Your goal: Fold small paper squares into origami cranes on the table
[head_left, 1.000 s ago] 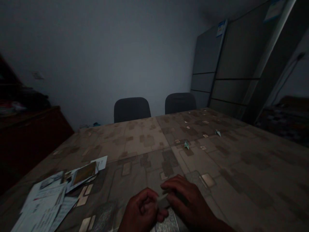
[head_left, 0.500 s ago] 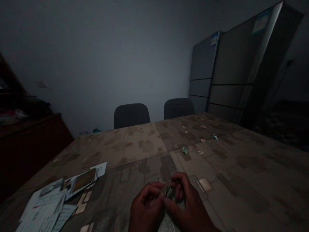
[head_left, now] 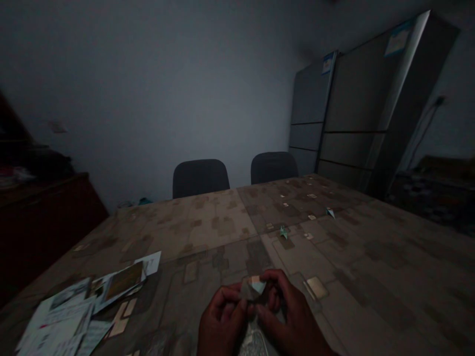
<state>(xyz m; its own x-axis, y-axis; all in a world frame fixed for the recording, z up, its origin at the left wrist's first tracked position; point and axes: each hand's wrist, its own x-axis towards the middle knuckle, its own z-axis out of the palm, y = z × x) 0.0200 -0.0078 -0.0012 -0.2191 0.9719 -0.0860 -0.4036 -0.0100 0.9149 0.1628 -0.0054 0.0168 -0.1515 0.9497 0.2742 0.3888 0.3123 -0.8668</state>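
A small folded piece of paper (head_left: pixel 254 289), grey with a pale blue-green part, is held up between both hands near the table's front edge. My left hand (head_left: pixel 224 316) pinches its left side with thumb and fingers. On the right side, my right hand (head_left: pixel 285 311) grips it between thumb and curled fingers. Beyond the hands, a small green folded paper figure (head_left: pixel 283 232) stands on the patterned table. Farther back to the right lies another small folded paper piece (head_left: pixel 330 213), whitish and pointed.
Loose printed papers (head_left: pixel 61 321) and a brown picture sheet (head_left: pixel 125 283) overlap on the left of the patterned table (head_left: pixel 208 225). Two dark chairs (head_left: pixel 201 178) stand behind it. Tall grey cabinets (head_left: pixel 354 99) are at the back right, a reddish-brown cabinet (head_left: pixel 55 217) at the left.
The folded paper between my hands has turned from nearly edge-on to showing a broader face with a pale blue-green part. The view has shifted slightly.
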